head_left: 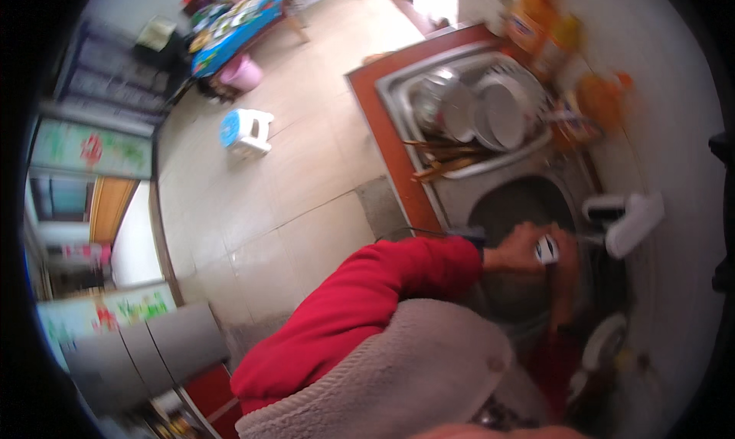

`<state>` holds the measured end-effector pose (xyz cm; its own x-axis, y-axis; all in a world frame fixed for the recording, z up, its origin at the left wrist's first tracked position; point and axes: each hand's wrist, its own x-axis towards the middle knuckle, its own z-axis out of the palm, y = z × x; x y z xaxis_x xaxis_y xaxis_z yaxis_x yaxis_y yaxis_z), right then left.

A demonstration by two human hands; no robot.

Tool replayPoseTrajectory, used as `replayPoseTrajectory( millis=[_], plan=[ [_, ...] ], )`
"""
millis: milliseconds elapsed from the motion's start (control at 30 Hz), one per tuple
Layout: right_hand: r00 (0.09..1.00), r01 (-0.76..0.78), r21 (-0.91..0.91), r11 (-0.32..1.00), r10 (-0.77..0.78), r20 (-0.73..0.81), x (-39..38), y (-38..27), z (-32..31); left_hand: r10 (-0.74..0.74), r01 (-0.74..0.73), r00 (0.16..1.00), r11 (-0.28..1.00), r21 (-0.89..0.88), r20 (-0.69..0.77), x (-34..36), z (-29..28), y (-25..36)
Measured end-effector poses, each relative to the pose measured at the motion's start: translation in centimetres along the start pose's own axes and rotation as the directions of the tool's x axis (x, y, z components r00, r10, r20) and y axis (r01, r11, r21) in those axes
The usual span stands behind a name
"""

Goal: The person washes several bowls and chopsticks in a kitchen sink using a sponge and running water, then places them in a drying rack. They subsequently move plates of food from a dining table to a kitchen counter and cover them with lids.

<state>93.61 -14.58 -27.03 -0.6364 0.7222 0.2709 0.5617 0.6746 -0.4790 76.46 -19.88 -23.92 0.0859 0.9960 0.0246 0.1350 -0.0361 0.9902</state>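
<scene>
My left hand (517, 247), coming out of a red sleeve, is over the sink basin (490, 204) with its fingers closed. Beside it, and close against it, is my right hand (565, 259), blurred, its fingers bent inward. Between the two hands is a small white object (546, 250) with a dark mark; its kind is too unclear to name. Both hands appear to grip it. Right behind them, a white faucet-like fixture (637, 224) reaches out from the wall side.
A metal drainboard (398, 106) holds white bowls (501, 113), a glass vessel (438, 94) and several chopsticks (452, 163). Orange bottles (528, 25) stand along the wall. White dishes (605, 341) lie near my right forearm. On the floor are a blue-topped stool (245, 131) and a pink bucket (242, 73).
</scene>
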Motion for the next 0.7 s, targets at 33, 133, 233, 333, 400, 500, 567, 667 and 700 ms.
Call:
replayPoseTrajectory(
  millis=[33, 133, 233, 333, 400, 500, 567, 667, 700],
  plan=[
    [0.995, -0.086, -0.01, 0.996, 0.085, -0.046, -0.3, 1.7, 0.4, 0.107, -0.111, 0.991, 0.993, -0.048, -0.079, 0.2, -0.1, -0.1],
    [0.773, -0.436, 0.791, 0.429, 0.629, 0.085, -2.2, 5.8, 5.3, 0.033, -0.024, 0.989, 0.998, 0.062, -0.146, 1.5, -0.7, -0.7],
    [0.771, -0.521, -0.221, 0.825, 0.566, 0.292, -4.9, 6.6, 7.5, -0.057, 0.063, 0.984, 0.997, 0.033, -0.171, 2.3, -0.3, -1.3],
    [0.904, -0.349, 0.581, 0.735, 0.427, 0.003, -6.0, 1.1, 8.8, 0.028, -0.01, 0.979, 0.996, 0.092, -0.201, 2.1, 0.8, -2.0],
    [0.878, -0.281, 0.685, 0.672, 0.468, -0.099, -6.2, -3.3, 9.3, 0.16, -0.111, 0.962, 0.971, 0.214, -0.223, 1.4, 1.2, -2.7],
    [0.879, -0.267, 0.821, 0.505, 0.477, -0.008, -5.4, -3.7, 8.1, 0.19, -0.159, 0.977, 0.955, 0.25, -0.102, 0.7, 0.8, -3.8],
    [0.815, -0.543, 0.562, 0.624, 0.553, 0.174, -4.0, -0.8, 6.7, 0.04, -0.043, 0.999, 0.977, 0.21, 0.021, 0.5, -0.1, -4.3],
    [0.787, -0.433, 0.785, 0.443, 0.61, 0.09, -2.2, 2.3, 3.7, -0.202, 0.187, 0.969, 0.976, 0.113, 0.144, 1.0, -1.2, -4.3],
    [0.891, -0.357, 0.637, 0.683, 0.454, 0.012, -1.7, 2.2, 2.9, -0.223, 0.207, 0.96, 0.973, 0.106, 0.17, 1.3, -1.3, -4.2]
  ],
)
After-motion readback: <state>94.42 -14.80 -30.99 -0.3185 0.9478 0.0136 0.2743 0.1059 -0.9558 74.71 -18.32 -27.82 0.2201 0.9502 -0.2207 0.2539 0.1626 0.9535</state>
